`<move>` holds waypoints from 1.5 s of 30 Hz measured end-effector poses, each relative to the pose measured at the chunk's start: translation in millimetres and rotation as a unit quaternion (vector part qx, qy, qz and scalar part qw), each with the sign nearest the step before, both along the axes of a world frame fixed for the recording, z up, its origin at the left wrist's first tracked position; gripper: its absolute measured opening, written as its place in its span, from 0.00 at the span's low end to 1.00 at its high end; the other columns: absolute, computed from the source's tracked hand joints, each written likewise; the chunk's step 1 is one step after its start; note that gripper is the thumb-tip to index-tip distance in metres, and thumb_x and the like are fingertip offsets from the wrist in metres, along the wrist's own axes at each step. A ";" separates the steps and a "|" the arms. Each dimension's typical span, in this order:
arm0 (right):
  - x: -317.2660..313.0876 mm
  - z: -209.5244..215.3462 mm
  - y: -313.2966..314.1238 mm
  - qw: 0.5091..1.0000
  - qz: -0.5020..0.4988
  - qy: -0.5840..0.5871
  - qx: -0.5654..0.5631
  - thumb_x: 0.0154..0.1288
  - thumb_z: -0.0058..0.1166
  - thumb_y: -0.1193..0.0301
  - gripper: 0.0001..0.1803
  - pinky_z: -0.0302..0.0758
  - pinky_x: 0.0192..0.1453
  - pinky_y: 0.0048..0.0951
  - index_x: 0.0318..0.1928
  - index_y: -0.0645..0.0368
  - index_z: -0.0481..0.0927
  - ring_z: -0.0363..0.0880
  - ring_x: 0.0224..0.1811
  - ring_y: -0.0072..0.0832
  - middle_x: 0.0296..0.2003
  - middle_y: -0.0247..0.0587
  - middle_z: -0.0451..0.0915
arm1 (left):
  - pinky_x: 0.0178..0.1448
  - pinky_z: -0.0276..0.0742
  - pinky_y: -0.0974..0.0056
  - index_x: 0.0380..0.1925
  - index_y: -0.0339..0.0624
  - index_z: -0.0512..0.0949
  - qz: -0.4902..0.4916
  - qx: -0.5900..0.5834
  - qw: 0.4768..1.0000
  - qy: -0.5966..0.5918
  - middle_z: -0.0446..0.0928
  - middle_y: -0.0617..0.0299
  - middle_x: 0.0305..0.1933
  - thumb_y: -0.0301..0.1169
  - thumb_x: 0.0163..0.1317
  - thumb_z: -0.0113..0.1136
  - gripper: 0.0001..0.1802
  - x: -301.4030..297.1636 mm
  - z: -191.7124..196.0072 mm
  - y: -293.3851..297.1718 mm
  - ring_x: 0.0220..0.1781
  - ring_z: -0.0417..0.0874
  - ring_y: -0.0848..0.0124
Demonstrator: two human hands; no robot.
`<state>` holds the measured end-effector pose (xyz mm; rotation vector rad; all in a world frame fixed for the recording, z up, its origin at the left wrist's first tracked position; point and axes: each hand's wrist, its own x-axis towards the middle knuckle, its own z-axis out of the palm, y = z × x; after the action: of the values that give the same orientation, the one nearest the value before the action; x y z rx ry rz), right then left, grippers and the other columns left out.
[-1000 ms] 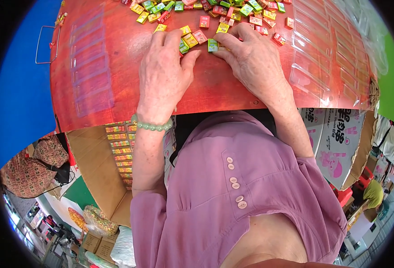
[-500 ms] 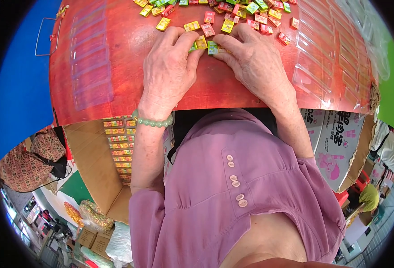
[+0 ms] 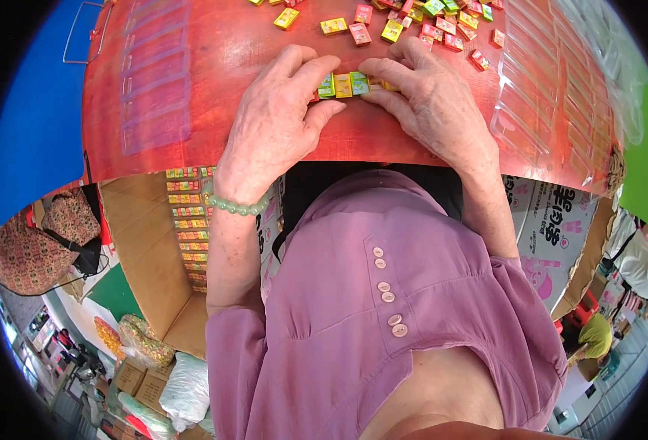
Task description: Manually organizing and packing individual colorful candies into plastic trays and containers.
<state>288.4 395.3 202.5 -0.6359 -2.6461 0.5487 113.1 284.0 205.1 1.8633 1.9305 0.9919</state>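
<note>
A short row of small green, yellow and red boxes (image 3: 343, 86) lies on the red tabletop (image 3: 405, 143), the boxes standing side by side. My left hand (image 3: 276, 110) closes on the left end of this row with thumb and fingers. At the right end, my right hand (image 3: 441, 99) grips the row in the same manner; the fingers of both hands cover its end boxes. Just beyond my hands lie loose boxes, among them a yellow box (image 3: 333, 26) and a red box (image 3: 359, 34).
More loose small boxes (image 3: 452, 23) are heaped at the far side. Clear plastic trays with slots lie at the left (image 3: 155, 84) and right (image 3: 533, 95). Below the table, an open carton (image 3: 144, 257) holds packed rows of boxes (image 3: 188, 224). A printed carton (image 3: 551, 227) stands at right.
The gap between the boxes in my left and right hands has closed; they now form one row. The view has shifted slightly, and the heap sits higher in it.
</note>
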 end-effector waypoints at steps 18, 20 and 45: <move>-10.6 7.7 -9.9 0.999 0.011 -0.051 0.012 0.61 0.58 0.66 0.15 0.74 0.43 0.40 0.47 0.56 0.78 0.77 0.42 0.43 0.39 0.45 0.75 | 0.48 0.72 0.56 0.34 0.36 0.74 0.069 0.079 0.993 0.060 0.69 0.53 0.36 0.23 0.54 0.60 0.08 13.5 -15.7 -15.9 0.42 0.72 0.56; -18.6 9.8 -17.2 0.999 0.015 -0.043 0.024 0.61 0.58 0.66 0.15 0.74 0.43 0.40 0.47 0.55 0.79 0.77 0.41 0.43 0.38 0.44 0.75 | 0.48 0.72 0.56 0.33 0.36 0.74 0.070 0.080 0.993 0.052 0.69 0.53 0.36 0.23 0.54 0.59 0.07 8.3 -14.6 -23.1 0.42 0.72 0.56; -214.7 -9.8 -121.8 0.990 0.052 0.055 0.118 0.58 0.60 0.58 0.14 0.77 0.42 0.41 0.38 0.54 0.78 0.81 0.39 0.39 0.34 0.43 0.74 | 0.49 0.76 0.59 0.45 0.35 0.78 0.114 -0.032 0.986 0.116 0.74 0.53 0.43 0.22 0.55 0.62 0.16 -177.9 19.8 -138.9 0.46 0.78 0.56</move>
<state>73.7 273.5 192.6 -0.3886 -2.5971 0.2833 -64.8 145.1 224.9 1.8212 2.3257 0.7903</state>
